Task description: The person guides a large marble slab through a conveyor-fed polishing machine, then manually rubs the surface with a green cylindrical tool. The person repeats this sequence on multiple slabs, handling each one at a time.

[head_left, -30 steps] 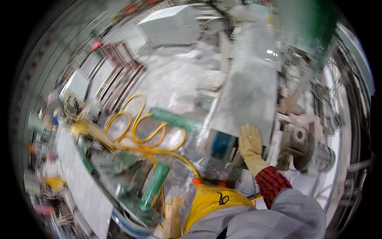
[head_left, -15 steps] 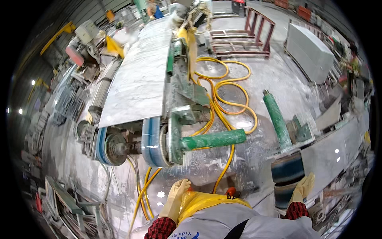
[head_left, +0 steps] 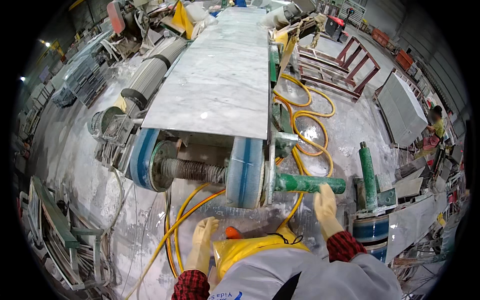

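Both my hands wear cream rubber gloves. My left hand (head_left: 204, 239) hangs before the yellow apron (head_left: 237, 252), its fingers loosely bent, holding nothing visible. Farther right, my right hand (head_left: 326, 207) is raised with fingers extended, overlapping the green cylinder (head_left: 302, 183) near its free end; I cannot tell whether they touch. Ahead lies a pale grey-veined stone slab (head_left: 210, 95) on a conveyor. Its blue-striped belts (head_left: 245, 170) wrap around rollers below the slab's near edge, joined by a ridged shaft (head_left: 192, 170). An orange knob-like thing (head_left: 232, 232) sits beside the apron.
Yellow hoses (head_left: 327, 145) loop over the wet floor at right. Another conveyor end with a green post (head_left: 368, 175) stands nearby. Beyond are a dark red metal rack (head_left: 345, 65), a pale block (head_left: 402, 107) and another person (head_left: 436, 127). Metal framing (head_left: 55, 215) fills the lower left.
The view has swung left, so the slab and conveyor sit farther right in it. My right hand has moved from beside the right conveyor end to the green cylinder.
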Motion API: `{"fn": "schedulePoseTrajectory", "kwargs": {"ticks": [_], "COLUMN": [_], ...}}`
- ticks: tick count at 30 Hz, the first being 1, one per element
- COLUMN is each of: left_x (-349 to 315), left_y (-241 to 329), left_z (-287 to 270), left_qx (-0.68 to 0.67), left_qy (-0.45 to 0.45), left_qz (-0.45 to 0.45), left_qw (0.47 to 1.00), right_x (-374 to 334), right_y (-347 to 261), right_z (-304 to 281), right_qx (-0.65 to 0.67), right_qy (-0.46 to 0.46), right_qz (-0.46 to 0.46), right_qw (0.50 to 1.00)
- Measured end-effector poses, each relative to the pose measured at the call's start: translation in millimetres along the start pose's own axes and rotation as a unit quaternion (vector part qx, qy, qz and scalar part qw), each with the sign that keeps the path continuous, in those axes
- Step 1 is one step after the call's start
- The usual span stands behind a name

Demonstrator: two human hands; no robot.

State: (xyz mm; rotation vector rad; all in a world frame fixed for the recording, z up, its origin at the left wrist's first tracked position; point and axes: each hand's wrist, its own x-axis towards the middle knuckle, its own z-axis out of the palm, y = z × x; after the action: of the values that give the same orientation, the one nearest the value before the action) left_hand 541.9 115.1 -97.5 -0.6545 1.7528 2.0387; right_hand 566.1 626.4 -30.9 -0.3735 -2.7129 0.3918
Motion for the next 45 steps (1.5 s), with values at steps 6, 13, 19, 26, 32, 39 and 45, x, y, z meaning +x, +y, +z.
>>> {"fn": "schedulePoseTrajectory", "kwargs": {"ticks": [6,13,19,26,32,39,45], "left_x": [-17.7,-35.8,-28.4,16.5,108.8,212.1,287.1], "left_y": [33.5,21.7,46.1,138.4,245.0,326.1,364.1], "left_z": [-39.1,-51.8,-117.3,-112.0,-117.3,-121.2,-125.4], "left_qx": [-0.008,-0.046,-0.028,0.144,0.219,0.545,0.627], "left_qy": [0.103,0.161,0.208,0.27,0.258,0.114,0.058], "left_qz": [0.032,-0.014,0.023,0.1,0.247,0.364,0.424], "left_qw": [0.994,0.986,0.977,0.947,0.908,0.747,0.65], "right_x": [106.2,195.2,222.1,219.2,219.2,217.4,229.9], "right_y": [-152.1,-235.1,-257.8,-252.9,-255.5,-264.7,-273.2], "right_z": [55.4,118.1,154.2,148.2,137.1,131.3,118.7], "right_qx": [0.047,0.083,0.043,0.057,0.067,-0.001,0.038], "right_qy": [-0.009,0.015,0.03,0.005,0.031,0.063,0.069], "right_qz": [-0.253,-0.279,-0.212,-0.203,-0.183,-0.129,-0.125], "right_qw": [0.966,0.957,0.976,0.978,0.98,0.99,0.989]}}
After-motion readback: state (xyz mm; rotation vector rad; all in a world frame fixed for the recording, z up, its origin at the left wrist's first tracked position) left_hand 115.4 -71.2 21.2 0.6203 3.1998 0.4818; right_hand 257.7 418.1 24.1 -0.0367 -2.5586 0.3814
